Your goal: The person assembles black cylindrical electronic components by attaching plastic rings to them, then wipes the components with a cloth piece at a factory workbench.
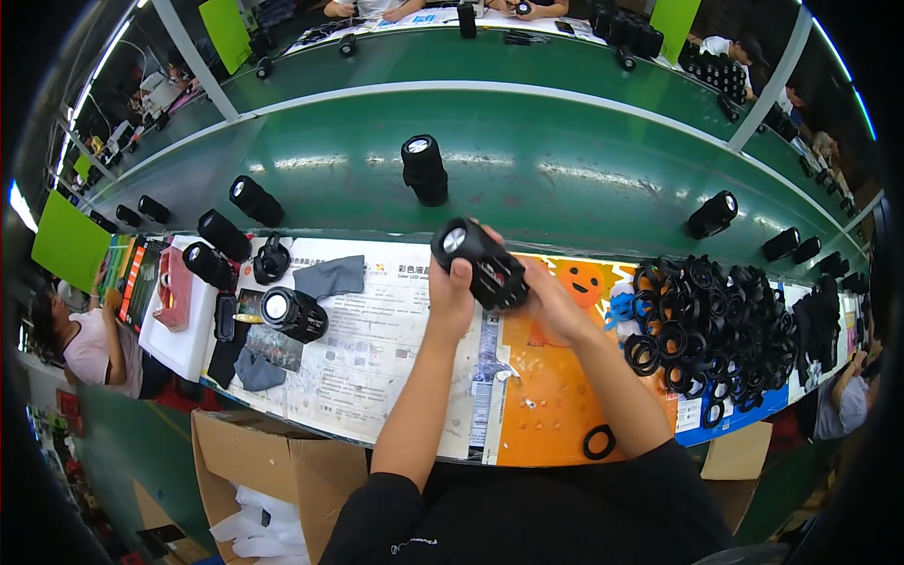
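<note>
A black cylindrical speaker (487,266) with a silver disc on its end is held tilted over the middle of the bench. My left hand (453,294) is closed round its left side, the thumb up near the disc end. At the other end, my right hand (551,299) grips it, slightly blurred, with part of its fingers hidden behind the speaker. Beneath lie a printed paper sheet (377,348) and an orange mat (556,405). A single black ring (599,442) rests on the mat close to my right forearm.
A large pile of black rings (716,330) covers the bench at right. Another speaker (294,314) stands at left beside grey cloths (330,277). More speakers, one upright (425,170), sit along the green conveyor (565,160). An open cardboard box (325,480) is below the front edge.
</note>
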### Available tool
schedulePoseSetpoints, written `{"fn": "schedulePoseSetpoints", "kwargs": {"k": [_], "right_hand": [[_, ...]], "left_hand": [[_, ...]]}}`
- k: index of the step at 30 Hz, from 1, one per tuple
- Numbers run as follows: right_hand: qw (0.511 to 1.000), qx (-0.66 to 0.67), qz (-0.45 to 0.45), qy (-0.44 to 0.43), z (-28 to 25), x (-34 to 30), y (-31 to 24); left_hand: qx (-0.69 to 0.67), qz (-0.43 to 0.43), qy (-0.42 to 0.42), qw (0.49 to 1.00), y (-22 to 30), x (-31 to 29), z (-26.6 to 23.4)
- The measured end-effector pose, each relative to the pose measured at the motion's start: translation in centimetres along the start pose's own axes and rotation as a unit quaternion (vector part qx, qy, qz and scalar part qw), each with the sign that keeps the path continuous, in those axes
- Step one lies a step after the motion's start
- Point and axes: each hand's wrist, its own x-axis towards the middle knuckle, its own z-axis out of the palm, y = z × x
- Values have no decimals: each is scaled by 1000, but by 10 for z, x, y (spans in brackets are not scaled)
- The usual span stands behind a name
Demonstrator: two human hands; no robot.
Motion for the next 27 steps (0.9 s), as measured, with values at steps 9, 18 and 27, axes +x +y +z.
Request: {"fn": "schedulePoseSetpoints", "kwargs": {"k": [9,18,27], "right_hand": [[758,-553,-287,192,-39,67,-137],[478,-756,-340,290,-97,70,-150],[989,-107,-14,-103,5,-24,-47]], "left_hand": [[475,63,244,843,-17,125,-72],[331,-14,200,922,-13,159,-89],[-199,-91,-29,975,9,42,-24]]}}
